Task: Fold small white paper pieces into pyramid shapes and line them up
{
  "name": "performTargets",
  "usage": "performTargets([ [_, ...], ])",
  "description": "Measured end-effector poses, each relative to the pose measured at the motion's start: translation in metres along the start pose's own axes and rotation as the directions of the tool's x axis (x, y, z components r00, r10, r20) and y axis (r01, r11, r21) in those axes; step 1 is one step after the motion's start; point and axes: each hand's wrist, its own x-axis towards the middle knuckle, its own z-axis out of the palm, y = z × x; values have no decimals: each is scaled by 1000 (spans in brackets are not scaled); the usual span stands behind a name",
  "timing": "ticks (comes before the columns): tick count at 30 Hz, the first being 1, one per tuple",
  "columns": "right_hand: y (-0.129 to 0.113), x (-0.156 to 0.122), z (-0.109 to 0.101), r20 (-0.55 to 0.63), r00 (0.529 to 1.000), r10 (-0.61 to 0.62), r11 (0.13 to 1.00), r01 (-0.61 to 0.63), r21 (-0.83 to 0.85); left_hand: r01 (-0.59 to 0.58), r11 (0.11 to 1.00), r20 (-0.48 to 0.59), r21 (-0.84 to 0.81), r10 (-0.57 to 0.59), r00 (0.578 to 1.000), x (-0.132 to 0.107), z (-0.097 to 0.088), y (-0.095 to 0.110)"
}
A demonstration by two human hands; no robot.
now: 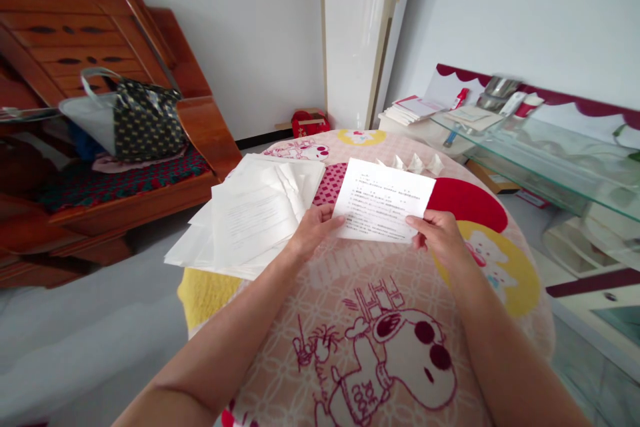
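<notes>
round, cloth-covered, pink-patterned surface below left hand and right hand. loose pile of white printed paper sheets left of left hand. white rectangular printed sheet between hands, each pinching one side edge. small white pointed pieces beyond right hand.

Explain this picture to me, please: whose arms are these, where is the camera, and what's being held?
There is no machine here. These are a person's own bare arms, seen by a camera worn on the head that looks forward and down. The left hand and right hand hold a printed sheet by its sides, over a cartoon-patterned tablecloth. To the left lies a loose pile of papers. Just beyond the sheet stand small white pointed pieces, apparently folded paper.
</notes>
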Motion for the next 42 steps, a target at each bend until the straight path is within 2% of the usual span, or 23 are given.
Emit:
performTargets([
  [3, -8, -4, 5, -53, 998, -23, 991, 29, 133, 5, 1000, 41, 1, -5, 999, -5, 3, 5],
  [7, -10, -5, 7, -58, 997, 43, 967, -27, 254, 7, 997, 62, -75, -2, 998, -8, 5, 8],
  [10, -7, -3, 7, 13, 989, 147, 950, -145, 277, -118, 993, -45, -15, 117, 992, -2, -1, 4],
  [12, -6, -1, 5, 83, 974, 210, 923, -226, 311, -250, 952, -113, 176, 271, 956, 4, -10, 0],
  [13, -5, 0, 3, 113, 967, 229, 907, -254, 337, -331, 892, -80, 306, 371, 925, 6, -14, -2],
  [14, -5, 0, 2, 138, 960, 242, 890, -277, 362, -400, 804, 10, 441, 441, 897, 8, -18, -4],
  [16, -4, 1, 0, 170, 948, 268, 864, -315, 392, -510, 565, 183, 648, 535, 825, 9, -23, -3],
  [18, -3, 1, 1, 178, 939, 294, 854, -342, 393, -570, 375, 313, 731, 558, 769, 6, -24, 0],
  [19, -2, 1, 2, 183, 934, 307, 852, -355, 385, -595, 313, 360, 740, 562, 745, 5, -23, 3],
  [21, 0, 1, 6, 191, 926, 326, 852, -375, 365, -640, 259, 431, 723, 554, 712, 1, -21, 9],
  [23, 2, 1, 11, 188, 923, 336, 861, -382, 336, -671, 283, 491, 686, 501, 713, -2, -19, 15],
  [27, 10, 4, 18, 128, 948, 293, 916, -316, 246, -638, 446, 593, 628, 257, 763, -7, -14, 19],
  [29, 14, 7, 19, 59, 965, 257, 948, -263, 176, -625, 509, 640, 592, 175, 749, -10, -10, 18],
  [31, 18, 9, 20, -26, 974, 227, 970, -223, 95, -608, 558, 661, 564, 136, 738, -12, -5, 17],
  [34, 22, 11, 22, -126, 975, 183, 983, -184, 3, -563, 618, 644, 549, 118, 756, -12, -3, 15],
  [36, 23, 10, 24, -160, 973, 169, 986, -169, 10, -549, 638, 633, 540, 122, 765, -11, -5, 14],
  [39, 19, 7, 25, -129, 967, 221, 973, -210, 97, -522, 665, 607, 534, 129, 784, -6, -13, 13],
  [42, 10, 3, 18, 15, 950, 313, 941, -312, 134, -443, 705, 529, 554, 113, 841, -1, -23, 8],
])
